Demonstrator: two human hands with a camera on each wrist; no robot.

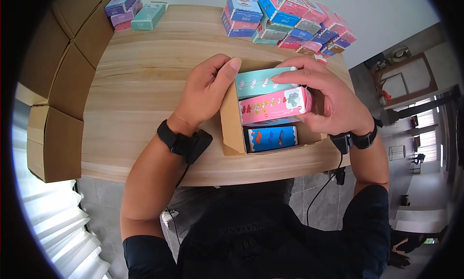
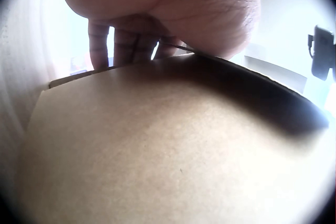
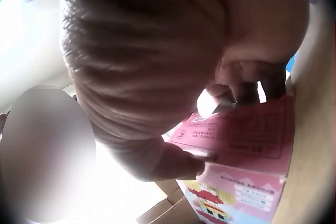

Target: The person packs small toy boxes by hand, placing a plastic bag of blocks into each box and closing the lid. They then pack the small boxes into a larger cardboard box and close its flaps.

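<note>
A cardboard box (image 1: pixel 232 126) stands near the front of the table with several small printed boxes inside. At its back left rim my left hand (image 1: pixel 205 88) grips the wall; in the left wrist view the fingers (image 2: pixel 126 45) reach past the cardboard edge. My right hand (image 1: pixel 336 97) holds a pink box (image 1: pixel 270 109) by its right end, thumb at the near side, and the pink box sits tilted in the carton. Behind it lies a mint-green box (image 1: pixel 253 80), overlapped by my right index finger. A blue box (image 1: pixel 273 138) lies at the carton's near end.
Stacks of pink, blue and green boxes (image 1: pixel 299 25) stand at the table's back right. A mint-green box (image 1: pixel 149 15) and a purple stack (image 1: pixel 123 6) stand at the back left. Large cardboard boxes (image 1: pixel 70 80) line the left edge of the wooden table (image 1: pixel 140 76).
</note>
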